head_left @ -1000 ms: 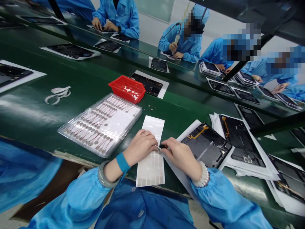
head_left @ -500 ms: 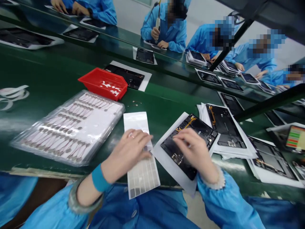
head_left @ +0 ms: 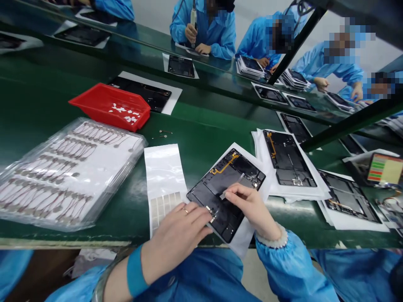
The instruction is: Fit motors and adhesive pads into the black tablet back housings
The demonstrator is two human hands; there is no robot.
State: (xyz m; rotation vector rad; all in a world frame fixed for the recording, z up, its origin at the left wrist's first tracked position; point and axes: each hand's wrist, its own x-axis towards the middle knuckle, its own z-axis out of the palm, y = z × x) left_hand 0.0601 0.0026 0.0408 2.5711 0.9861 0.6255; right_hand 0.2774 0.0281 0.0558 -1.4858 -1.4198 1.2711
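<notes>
A black tablet back panel (head_left: 220, 184) with an orange flex cable lies on a white sheet at the near edge of the green belt. My right hand (head_left: 248, 207) rests on it, thumb and forefinger pinched on a small pale strip pressed to the panel. My left hand (head_left: 178, 235) lies flat with fingers spread, fingertips on the panel's near left corner and palm over the white sticker sheet (head_left: 163, 184), whose small grey patches show beside the hand.
A clear blister tray (head_left: 66, 167) of small wired parts sits to the left, a red bin (head_left: 110, 105) behind it. More black panels (head_left: 286, 159) on white sheets lie stacked to the right. Several people in blue coats work along the far side.
My right hand left the sticker sheet and now pinches a strip down onto the black panel. My left hand slid right from the sheet to the panel's corner. The view swung right.
</notes>
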